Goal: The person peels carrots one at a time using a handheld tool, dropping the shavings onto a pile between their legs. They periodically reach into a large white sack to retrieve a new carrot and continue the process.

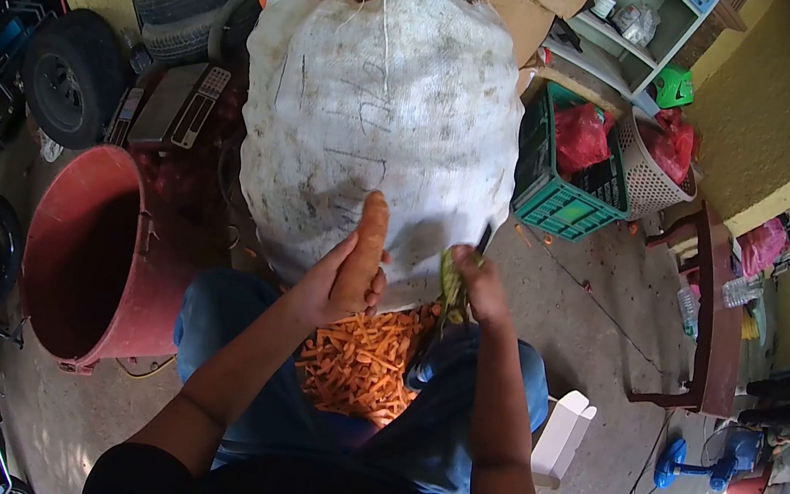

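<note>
My left hand (338,279) is wrapped round a large carrot (372,234), held upright in front of a big white woven sack (382,124). To its right, my right hand (481,281) grips a green patterned thing (452,285), with a dark narrow piece above the fingers; its exact shape is unclear. Carrot and green thing are apart. Below the hands, between my knees, lies a heap of cut orange carrot pieces (363,364).
A red barrel (150,263) stands left, near a scale (168,104) and a wheel (73,78). At right are a green crate (562,210), a white basket (661,183), a wooden bench (708,321) and a white box (562,437). A cable crosses the floor.
</note>
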### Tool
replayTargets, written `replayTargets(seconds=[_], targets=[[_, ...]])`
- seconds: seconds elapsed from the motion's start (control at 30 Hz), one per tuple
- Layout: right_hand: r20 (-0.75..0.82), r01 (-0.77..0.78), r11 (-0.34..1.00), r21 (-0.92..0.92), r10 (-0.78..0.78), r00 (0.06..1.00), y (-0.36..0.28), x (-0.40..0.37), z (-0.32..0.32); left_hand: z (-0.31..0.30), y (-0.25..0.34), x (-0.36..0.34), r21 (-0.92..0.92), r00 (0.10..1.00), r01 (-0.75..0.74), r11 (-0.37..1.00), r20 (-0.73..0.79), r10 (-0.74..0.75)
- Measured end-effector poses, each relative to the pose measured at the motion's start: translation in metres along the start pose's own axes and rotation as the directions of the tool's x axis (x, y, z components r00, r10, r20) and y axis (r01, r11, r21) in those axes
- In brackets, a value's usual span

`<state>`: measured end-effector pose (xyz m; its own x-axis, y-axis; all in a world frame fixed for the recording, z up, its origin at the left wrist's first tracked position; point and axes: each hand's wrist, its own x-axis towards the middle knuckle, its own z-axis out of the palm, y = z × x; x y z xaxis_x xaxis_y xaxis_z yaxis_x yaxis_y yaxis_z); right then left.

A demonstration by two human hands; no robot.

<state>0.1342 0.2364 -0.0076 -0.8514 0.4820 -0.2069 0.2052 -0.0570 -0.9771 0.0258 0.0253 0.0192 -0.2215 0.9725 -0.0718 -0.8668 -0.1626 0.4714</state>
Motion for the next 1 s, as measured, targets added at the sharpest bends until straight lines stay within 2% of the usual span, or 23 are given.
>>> replayTargets(seconds=[0.03,0.1,0.13,0.2,0.23,0.3,0.37,0.4,0.47,0.5,0.57,0.6,0.67,0.7,0.77,0.8,0.87,1.0], targets=[[-0.135,-0.044,0.979,0.201,0.072,0.988,0.0,0.0,0.002,0.002,-0.005,0.002,-0.006,1.0,0.005,1.0,0.0,-0.005],[-0.33,0.034,0.914,0.405,0.111,0.938,-0.001,-0.001,0.009,0.003,-0.018,0.004,0.005,0.999,0.042,0.999,-0.028,-0.042],[-0.336,0.025,0.914,0.405,0.124,0.934,0.0,-0.002,0.014,-0.001,-0.025,0.007,-0.016,0.988,0.037,0.999,-0.149,-0.04],[-0.434,0.136,0.899,0.416,0.065,0.899,0.002,-0.004,0.025,-0.012,-0.034,0.011,-0.101,0.985,0.089,0.991,-0.141,-0.103],[-0.444,0.154,0.889,0.431,0.061,0.894,0.005,-0.005,0.034,-0.018,-0.037,0.013,-0.174,0.981,0.128,0.976,-0.126,-0.151],[-0.419,0.19,0.843,0.503,0.046,0.907,-0.012,-0.018,0.057,-0.025,-0.045,0.014,-0.185,0.98,0.141,0.973,-0.114,-0.163],[-0.425,0.189,0.893,0.41,0.004,0.905,-0.02,-0.023,0.072,-0.015,-0.046,0.012,-0.176,0.941,0.13,0.976,-0.287,-0.177],[-0.452,0.212,0.911,0.353,-0.032,0.891,-0.015,-0.019,0.078,-0.022,-0.048,0.013,-0.177,0.94,0.133,0.975,-0.288,-0.181],[-0.478,0.21,0.958,0.197,-0.094,0.874,-0.017,-0.015,0.084,-0.042,-0.054,0.017,-0.153,0.981,0.122,0.981,-0.129,-0.142],[-0.478,0.209,0.958,0.197,-0.093,0.874,-0.018,-0.016,0.086,-0.049,-0.054,0.018,-0.154,0.981,0.123,0.981,-0.129,-0.143],[-0.431,0.182,0.978,0.104,-0.121,0.894,-0.018,-0.017,0.09,-0.058,-0.053,0.018,-0.239,0.989,0.145,0.96,0.023,-0.144],[-0.441,0.19,0.98,0.049,-0.15,0.885,-0.016,-0.017,0.094,-0.045,-0.049,0.017,-0.24,0.989,0.144,0.96,0.021,-0.143],[-0.421,0.19,0.981,0.051,-0.151,0.894,-0.013,-0.016,0.099,-0.019,-0.043,0.016,-0.251,0.943,0.071,0.965,-0.298,-0.147],[-0.402,0.189,0.981,0.053,-0.152,0.903,-0.013,-0.016,0.101,-0.025,-0.045,0.016,-0.254,0.943,0.069,0.965,-0.3,-0.146],[-0.396,0.197,0.98,0.026,-0.171,0.902,-0.015,-0.018,0.103,-0.036,-0.048,0.015,-0.28,0.996,0.056,0.958,-0.049,-0.072],[-0.389,0.2,0.98,0.01,-0.18,0.904,-0.015,-0.018,0.103,-0.036,-0.048,0.014,-0.283,0.996,0.056,0.957,-0.052,-0.074],[-0.383,0.201,0.98,-0.005,-0.187,0.905,-0.017,-0.019,0.104,-0.031,-0.047,0.014,-0.296,0.981,0.014,0.955,-0.179,-0.07],[-0.427,0.235,0.966,-0.104,-0.257,0.867,-0.022,-0.024,0.108,-0.028,-0.047,0.013,-0.266,0.971,0.043,0.963,-0.218,-0.103]])
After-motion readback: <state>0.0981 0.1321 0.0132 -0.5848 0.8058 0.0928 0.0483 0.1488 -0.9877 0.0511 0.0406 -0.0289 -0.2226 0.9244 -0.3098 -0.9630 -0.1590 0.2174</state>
